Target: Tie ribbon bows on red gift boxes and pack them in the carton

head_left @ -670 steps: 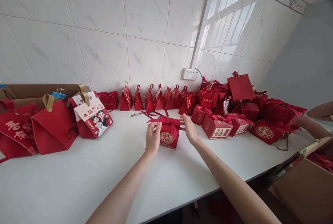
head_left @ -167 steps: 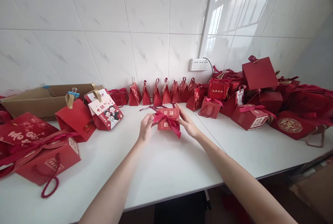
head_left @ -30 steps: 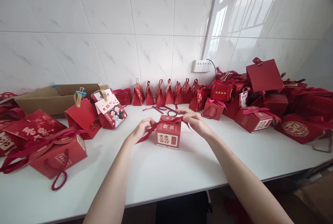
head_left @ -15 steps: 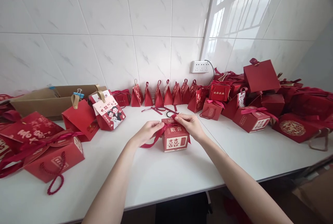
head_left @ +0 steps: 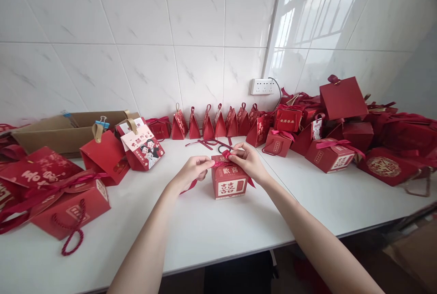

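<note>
A small red gift box (head_left: 230, 183) with white characters on its front stands on the white table (head_left: 211, 230) in the middle. A red ribbon (head_left: 220, 164) runs across its top. My left hand (head_left: 193, 171) pinches the ribbon just left of the box, and a loose end trails down below that hand. My right hand (head_left: 246, 161) pinches the ribbon over the box's top right edge. Both hands are closed on the ribbon.
Triangular red boxes (head_left: 218, 123) line the tiled wall. A heap of red boxes (head_left: 341, 130) fills the right side. Red bags (head_left: 102, 155) and a cardboard box (head_left: 58, 130) sit at the left. A loose ribbon (head_left: 208, 143) lies behind the box. A socket (head_left: 262, 86) is on the wall.
Half a second ago both hands were close together over the box top; now the left hand has drawn its ribbon end out leftward. The box stays where it was.
</note>
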The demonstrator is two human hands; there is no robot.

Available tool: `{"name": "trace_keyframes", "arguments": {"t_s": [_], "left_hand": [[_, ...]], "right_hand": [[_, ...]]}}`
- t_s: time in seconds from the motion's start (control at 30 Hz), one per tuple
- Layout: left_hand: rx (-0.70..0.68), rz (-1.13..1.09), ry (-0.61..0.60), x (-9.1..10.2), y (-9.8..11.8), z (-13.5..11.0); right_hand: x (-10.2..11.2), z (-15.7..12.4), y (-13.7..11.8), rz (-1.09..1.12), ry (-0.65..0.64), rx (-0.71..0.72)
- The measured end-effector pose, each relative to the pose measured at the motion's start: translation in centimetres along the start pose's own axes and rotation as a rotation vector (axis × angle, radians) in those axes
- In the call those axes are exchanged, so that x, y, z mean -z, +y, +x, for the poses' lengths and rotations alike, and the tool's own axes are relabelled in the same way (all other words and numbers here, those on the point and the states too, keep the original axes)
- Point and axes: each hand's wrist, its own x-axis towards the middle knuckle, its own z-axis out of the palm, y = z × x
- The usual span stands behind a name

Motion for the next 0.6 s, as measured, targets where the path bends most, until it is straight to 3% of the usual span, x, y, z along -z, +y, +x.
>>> {"name": "trace_keyframes", "arguments": {"t_s": [0.17, 0.27, 0.37, 0.43, 0.6], "left_hand": [[-0.025, 0.125, 0.005, -0.2, 0.9, -0.1], [-0.078, 0.341, 0.008, -0.4, 2.7, 0.1], [-0.149, 0.698, -0.074, -0.7, 5.6, 0.5], [-0.124, 0.918, -0.150, -1.0, 7.7, 1.0], [-0.098, 1.245, -0.319, -2.3, 11.6, 2.6]], "right_hand": [[-0.2, -0.1, -0.5, -0.030, 0.008, -0.105], [-0.4, -0.2, -0.7, -0.064, -0.003, -0.118], [-0.4, -0.1, -0.6, -0.105, -0.013, -0.071], [-0.4, -0.1, -0.5, -0.132, -0.021, -0.027], [-0.3, 0.0, -0.2, -0.191, -0.039, 0.069]]}}
